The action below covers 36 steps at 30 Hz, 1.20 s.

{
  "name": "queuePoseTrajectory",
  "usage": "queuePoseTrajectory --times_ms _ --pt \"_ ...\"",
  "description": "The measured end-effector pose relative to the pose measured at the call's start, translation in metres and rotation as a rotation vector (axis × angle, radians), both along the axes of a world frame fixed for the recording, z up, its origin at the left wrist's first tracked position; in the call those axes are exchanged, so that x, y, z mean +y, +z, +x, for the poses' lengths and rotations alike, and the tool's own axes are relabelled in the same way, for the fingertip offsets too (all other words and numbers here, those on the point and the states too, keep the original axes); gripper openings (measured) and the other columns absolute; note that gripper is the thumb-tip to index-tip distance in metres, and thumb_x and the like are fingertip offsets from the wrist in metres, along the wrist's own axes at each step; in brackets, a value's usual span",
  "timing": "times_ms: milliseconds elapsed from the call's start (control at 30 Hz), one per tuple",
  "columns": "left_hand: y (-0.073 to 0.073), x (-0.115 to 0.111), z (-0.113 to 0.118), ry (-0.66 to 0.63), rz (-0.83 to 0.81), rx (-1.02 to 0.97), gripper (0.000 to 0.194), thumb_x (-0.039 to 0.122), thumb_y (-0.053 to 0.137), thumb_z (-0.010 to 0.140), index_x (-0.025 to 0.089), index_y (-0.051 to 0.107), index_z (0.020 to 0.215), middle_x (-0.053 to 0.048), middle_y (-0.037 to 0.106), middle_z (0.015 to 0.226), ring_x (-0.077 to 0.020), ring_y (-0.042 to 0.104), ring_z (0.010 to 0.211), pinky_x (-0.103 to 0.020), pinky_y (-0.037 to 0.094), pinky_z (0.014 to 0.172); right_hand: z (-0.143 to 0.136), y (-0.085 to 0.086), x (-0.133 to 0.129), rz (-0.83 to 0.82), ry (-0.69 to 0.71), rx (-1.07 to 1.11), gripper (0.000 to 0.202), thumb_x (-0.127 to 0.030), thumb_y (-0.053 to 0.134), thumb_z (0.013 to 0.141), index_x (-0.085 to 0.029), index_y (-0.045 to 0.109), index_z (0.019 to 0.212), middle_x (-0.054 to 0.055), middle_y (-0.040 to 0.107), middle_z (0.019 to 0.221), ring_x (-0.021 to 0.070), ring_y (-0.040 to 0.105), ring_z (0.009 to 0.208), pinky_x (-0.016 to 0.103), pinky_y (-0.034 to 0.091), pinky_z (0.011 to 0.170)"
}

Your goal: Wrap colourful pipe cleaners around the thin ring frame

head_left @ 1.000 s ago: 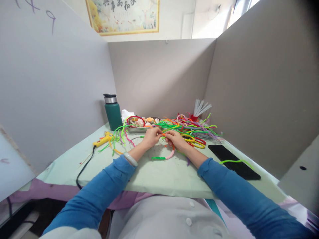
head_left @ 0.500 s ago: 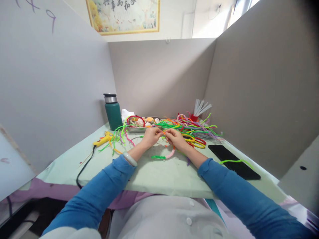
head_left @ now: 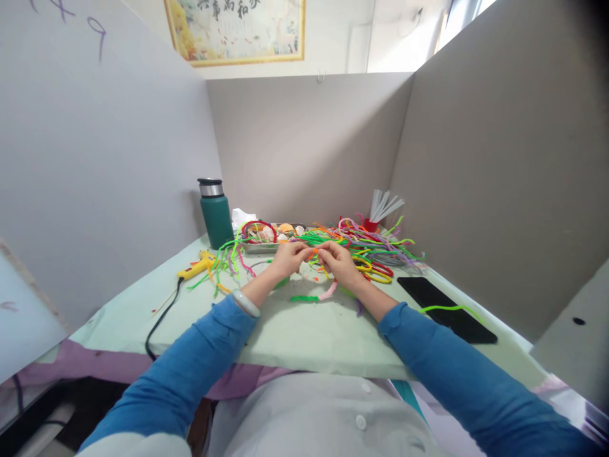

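My left hand (head_left: 288,259) and my right hand (head_left: 339,261) meet over the middle of the table, fingertips pinched close together. Between them is a short orange pipe cleaner (head_left: 314,253), with an end in each pinch. Below my right hand hangs or lies a curved pipe cleaner strip (head_left: 304,298), green on the left and pink toward the right; whether it joins the orange piece is hidden. Behind my hands a metal tray (head_left: 259,248) holds shells and a dark red ring.
A heap of coloured pipe cleaners (head_left: 368,244) spreads at the back right, before a red cup (head_left: 371,225) of glue sticks. A black phone-like slab (head_left: 445,310) lies right. At left are a yellow glue gun (head_left: 194,269) with its cord and a green bottle (head_left: 216,219). Grey partitions surround the table.
My fingertips have drawn slightly apart, showing more of the orange pipe cleaner. The green and pink strip has shifted a little to the right and up.
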<state>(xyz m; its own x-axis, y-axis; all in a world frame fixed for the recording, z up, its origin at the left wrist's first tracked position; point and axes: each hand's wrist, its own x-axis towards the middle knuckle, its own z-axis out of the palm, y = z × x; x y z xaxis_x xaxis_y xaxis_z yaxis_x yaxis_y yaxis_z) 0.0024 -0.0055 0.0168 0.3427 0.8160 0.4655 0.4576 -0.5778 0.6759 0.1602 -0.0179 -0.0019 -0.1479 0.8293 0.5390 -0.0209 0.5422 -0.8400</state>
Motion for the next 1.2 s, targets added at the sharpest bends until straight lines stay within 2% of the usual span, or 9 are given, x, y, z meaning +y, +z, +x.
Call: queuePoseTrajectory --times_ms 167,367,467,567,700,967,1200 --pt "0.000 0.000 0.001 -0.134 -0.164 -0.108 0.031 0.037 0.046 0.079 0.013 0.050 0.061 0.004 0.048 0.056 -0.0027 0.042 0.035 -0.015 0.031 0.034 0.001 -0.001 0.001 -0.008 0.023 -0.014 0.016 -0.032 0.053 0.074 -0.018 0.051 0.081 -0.006 0.046 0.054 0.0063 0.035 0.040 0.021 0.025 0.038" --pt "0.003 -0.008 0.000 -0.322 -0.399 -0.296 0.033 0.040 0.049 0.080 0.015 0.045 0.060 0.009 0.027 0.039 -0.0025 0.025 0.031 -0.018 0.036 0.038 0.001 0.000 0.001 -0.045 0.038 -0.015 0.018 -0.035 0.054 0.074 -0.019 0.051 0.082 -0.006 0.046 0.054 0.0062 0.034 0.040 0.021 0.024 0.038" --pt "0.001 -0.008 -0.002 -0.384 -0.495 -0.359 0.034 0.043 0.049 0.080 0.015 0.045 0.061 0.010 0.025 0.038 -0.0026 0.021 0.030 -0.019 0.036 0.038 0.001 0.001 0.000 -0.066 0.046 -0.017 0.020 -0.037 0.054 0.073 -0.019 0.051 0.082 -0.005 0.046 0.054 0.0063 0.034 0.040 0.021 0.024 0.038" --pt "0.000 -0.006 -0.002 -0.392 -0.559 -0.383 0.034 0.044 0.049 0.080 0.016 0.044 0.061 0.009 0.026 0.039 -0.0027 0.020 0.030 -0.020 0.034 0.037 0.001 0.001 -0.001 -0.072 0.056 -0.018 0.022 -0.038 0.055 0.073 -0.019 0.052 0.085 -0.005 0.045 0.055 0.0063 0.033 0.040 0.021 0.024 0.038" --pt "-0.001 -0.006 -0.001 -0.390 -0.561 -0.377 0.035 0.045 0.049 0.080 0.016 0.043 0.061 0.009 0.026 0.040 -0.0030 0.021 0.030 -0.019 0.033 0.036 0.001 0.001 -0.001 -0.054 0.048 -0.040 0.024 -0.039 0.053 0.075 -0.018 0.055 0.087 -0.005 0.044 0.054 0.0067 0.034 0.042 0.021 0.025 0.039" --pt "-0.002 -0.010 0.004 -0.304 -0.516 -0.298 0.039 0.049 0.049 0.078 0.016 0.040 0.059 0.008 0.030 0.043 -0.0027 0.023 0.032 -0.019 0.032 0.035 0.000 -0.008 0.008 0.113 -0.105 -0.170 0.019 -0.037 0.052 0.075 -0.018 0.056 0.079 -0.002 0.051 0.060 0.0109 0.044 0.054 0.023 0.034 0.049" --pt "-0.004 -0.008 0.004 -0.298 -0.532 -0.291 0.040 0.052 0.050 0.077 0.016 0.042 0.060 0.008 0.030 0.043 -0.0026 0.024 0.032 -0.019 0.032 0.036 0.002 -0.010 0.011 0.186 -0.171 -0.265 0.016 -0.031 0.046 0.078 -0.018 0.056 0.078 -0.003 0.049 0.061 0.0097 0.041 0.053 0.022 0.032 0.050"
